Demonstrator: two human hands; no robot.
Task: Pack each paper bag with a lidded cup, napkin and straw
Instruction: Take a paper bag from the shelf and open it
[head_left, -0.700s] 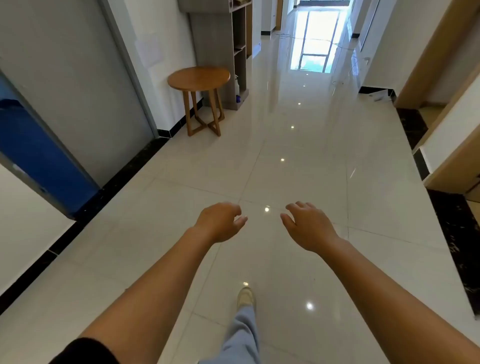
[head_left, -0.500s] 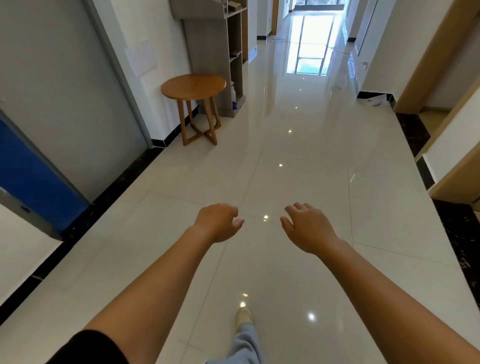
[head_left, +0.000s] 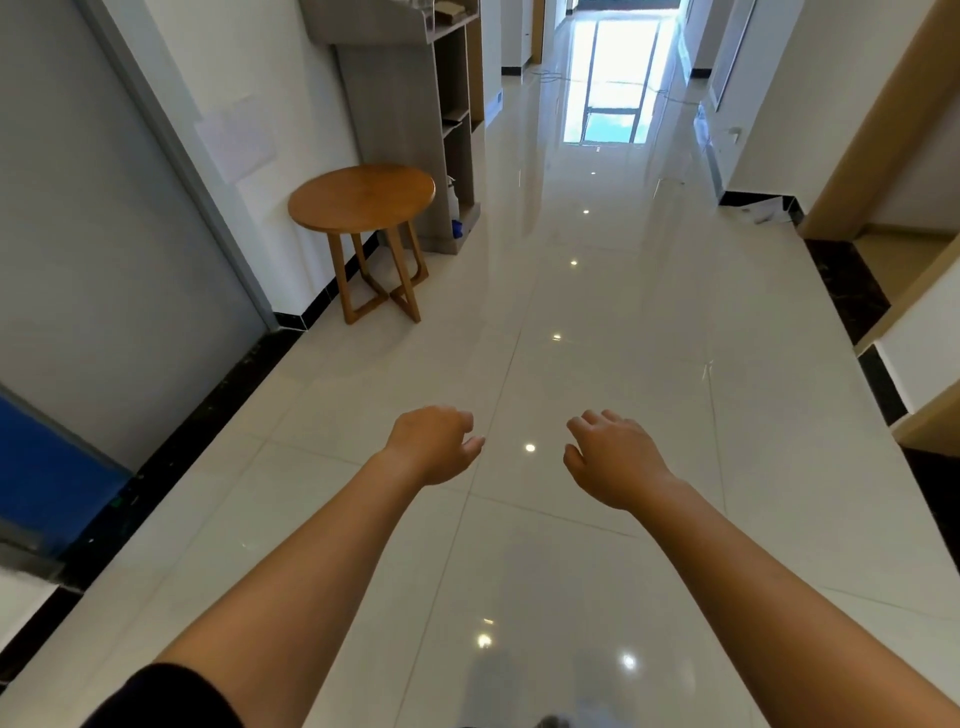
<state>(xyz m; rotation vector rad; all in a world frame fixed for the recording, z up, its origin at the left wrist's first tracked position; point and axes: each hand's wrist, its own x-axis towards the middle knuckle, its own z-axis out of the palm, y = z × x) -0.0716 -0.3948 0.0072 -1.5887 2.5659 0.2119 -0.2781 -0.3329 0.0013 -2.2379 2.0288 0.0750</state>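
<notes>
No paper bag, lidded cup, napkin or straw appears anywhere in the head view, so no direction from the fingers to a task item, and no long axis of one, can be stated. The left hand (head_left: 434, 447) and the right hand (head_left: 613, 457) are held out in front of the body above the glossy tiled floor (head_left: 597, 322), apart from each other at about the same height. Both hands hold nothing, and the fingers hang loosely curled downward. Neither hand is nearer to any task item. The nearest surface is the round wooden table (head_left: 362, 197), ahead and to the left against the wall; its top carries nothing visible. Just beyond stands a grey shelf unit (head_left: 415, 104); its compartments hold small items too unclear to identify. Judgement: packing has not begun here; the items must first be located.
</notes>
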